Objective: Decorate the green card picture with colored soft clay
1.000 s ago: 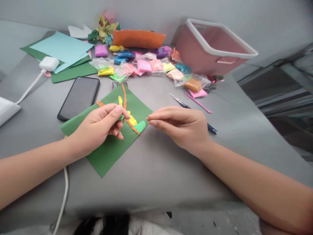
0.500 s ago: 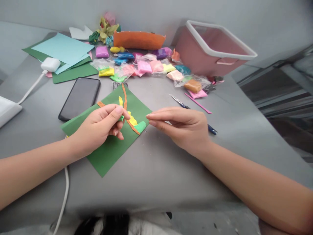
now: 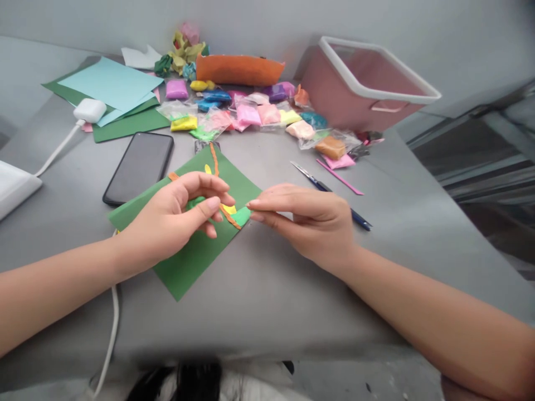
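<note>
My left hand (image 3: 178, 209) is loosely curled above a green sheet of paper (image 3: 184, 278), thumb and forefinger apart. A lump of bright green clay (image 3: 195, 202) sits within its bent fingers. My right hand (image 3: 311, 220) is beside the sheet's right corner, thumb and fingertips pinched together; whatever is between them is too small to make out. On the sheet, an orange clay strip (image 3: 214, 159) runs down from the top corner. Yellow clay (image 3: 229, 209) and a flat green clay patch (image 3: 241, 216) lie along its lower part. My left hand covers part of this.
A phone (image 3: 140, 167) lies left of the sheet, near a white charger (image 3: 90, 110) and colored papers (image 3: 111, 83). Several clay packets (image 3: 248, 115) spread before an orange pouch (image 3: 240, 69) and a pink bin (image 3: 334, 83). A craft knife (image 3: 361, 220) and pink stick (image 3: 340, 177) lie at right.
My left thumb and forefinger have parted from their pinch, and the green clay shows more within the hand. My right hand stays pinched, nearly in place. The view has shifted slightly.
</note>
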A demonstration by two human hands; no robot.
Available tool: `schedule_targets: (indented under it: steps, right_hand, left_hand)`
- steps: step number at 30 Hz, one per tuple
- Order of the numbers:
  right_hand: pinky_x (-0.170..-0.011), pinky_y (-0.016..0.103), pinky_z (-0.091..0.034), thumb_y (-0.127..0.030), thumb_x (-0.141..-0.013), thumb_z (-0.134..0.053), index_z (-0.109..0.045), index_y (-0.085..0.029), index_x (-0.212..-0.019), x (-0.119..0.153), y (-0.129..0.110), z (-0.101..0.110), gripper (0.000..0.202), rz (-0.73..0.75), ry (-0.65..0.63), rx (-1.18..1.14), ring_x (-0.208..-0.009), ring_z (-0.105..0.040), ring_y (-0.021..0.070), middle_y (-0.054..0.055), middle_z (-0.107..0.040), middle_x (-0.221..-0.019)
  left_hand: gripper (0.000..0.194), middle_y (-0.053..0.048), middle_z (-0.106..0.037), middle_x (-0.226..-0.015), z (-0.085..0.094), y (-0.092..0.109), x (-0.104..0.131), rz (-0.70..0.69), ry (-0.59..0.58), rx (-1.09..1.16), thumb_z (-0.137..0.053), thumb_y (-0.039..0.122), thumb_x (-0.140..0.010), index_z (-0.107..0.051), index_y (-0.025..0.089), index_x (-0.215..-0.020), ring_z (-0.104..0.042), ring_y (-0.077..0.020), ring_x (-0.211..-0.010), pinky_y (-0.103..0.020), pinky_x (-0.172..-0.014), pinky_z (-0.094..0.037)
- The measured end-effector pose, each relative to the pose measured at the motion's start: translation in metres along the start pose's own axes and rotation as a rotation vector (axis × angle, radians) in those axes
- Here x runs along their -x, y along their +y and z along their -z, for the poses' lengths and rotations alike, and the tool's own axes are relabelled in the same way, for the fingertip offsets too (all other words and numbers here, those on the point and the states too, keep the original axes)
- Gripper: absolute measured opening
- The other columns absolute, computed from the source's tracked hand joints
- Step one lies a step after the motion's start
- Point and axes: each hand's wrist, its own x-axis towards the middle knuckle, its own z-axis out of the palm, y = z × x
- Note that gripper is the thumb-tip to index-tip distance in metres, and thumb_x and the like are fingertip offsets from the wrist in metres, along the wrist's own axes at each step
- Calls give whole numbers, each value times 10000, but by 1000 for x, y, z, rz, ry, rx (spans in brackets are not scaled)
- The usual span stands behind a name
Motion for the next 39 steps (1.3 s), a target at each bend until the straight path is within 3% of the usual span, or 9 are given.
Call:
schedule_targets:
  steps: [2, 6, 9, 17, 22, 26, 29, 33, 39]
  right_hand:
    - [-735, 318, -587, -49, -829, -755, -808, -298, -1000, 0, -1, -2, 307, 76, -18, 41, -783, -712, 156, 11, -792, -859]
    - [-722, 333, -581, -107, -859, -752, -790, -312, -1043, 0, -2, -2, 278, 188, -40, 140, -755, -690, 151, 19, -780, -882]
    - [-714, 348, -584, -156, -880, -745, -774, -319, -1070, 0, -5, -2, 253, 261, -55, 224, -751, -690, 161, 21, -786, -897]
    - [-720, 359, -592, -169, -855, -779, -736, -264, -1107, 0, -7, -4, 272, 369, -67, 323, -765, -690, 180, 57, -784, -917]
    - [-714, 367, -594, -173, -837, -797, -739, -292, -1116, 0, -6, 1, 309, 370, -30, 356, -774, -692, 192, 58, -773, -899]
    - [-694, 351, -594, -98, -862, -740, -756, -289, -1024, 0, -7, 2, 251, 360, -28, 350, -746, -688, 174, 48, -778, -877]
    - [-688, 349, -596, -113, -875, -723, -761, -304, -983, -1, -7, 3, 223, 338, -25, 359, -734, -696, 172, 30, -783, -860]
    - [-668, 350, -576, -151, -892, -709, -769, -314, -954, -2, -4, 9, 184, 258, -49, 414, -681, -673, 167, 14, -774, -809]
    - [-626, 314, -538, -143, -906, -681, -770, -272, -942, 2, 7, 7, 160, 235, -161, 418, -647, -610, 150, 20, -734, -749]
  left_hand:
    - [235, -10, -700, -1044, -1, 1, 1, -15, -55, -68, -687, 291, -935, -641, 220, -1154, -612, -69, -722, -172, -617, -527]
    - [357, -10, -739, -1061, -2, -1, 2, -53, -121, -134, -780, 351, -865, -662, 238, -1182, -667, -136, -1021, -197, -801, -553]
    - [330, 9, -778, -976, -3, -1, 4, -28, -106, -115, -814, 357, -831, -701, 250, -1122, -708, -144, -965, -238, -860, -554]
    - [312, -3, -793, -821, -7, 3, 5, 2, -22, -166, -821, 417, -805, -744, 234, -1046, -741, -181, -825, -286, -797, -576]
    - [312, 15, -771, -816, -4, 2, 5, -2, 73, -210, -835, 423, -788, -750, 252, -1035, -716, -151, -787, -248, -740, -553]
    - [314, 3, -773, -834, -2, 0, 5, 6, 51, -201, -833, 412, -797, -743, 243, -1046, -693, -143, -789, -222, -679, -512]
    - [386, -31, -783, -1002, -2, -2, 3, 4, 39, -154, -812, 452, -815, -714, 238, -1122, -653, -120, -748, -208, -608, -474]
    - [377, -58, -747, -1145, -3, -2, 2, -30, 117, -106, -655, 528, -927, -655, 216, -1139, -541, -78, -624, -218, -568, -450]
    - [179, -48, -738, -1107, -3, -1, 6, -206, 136, -541, -587, 308, -938, -648, 214, -1077, -675, -195, -967, -269, -768, -491]
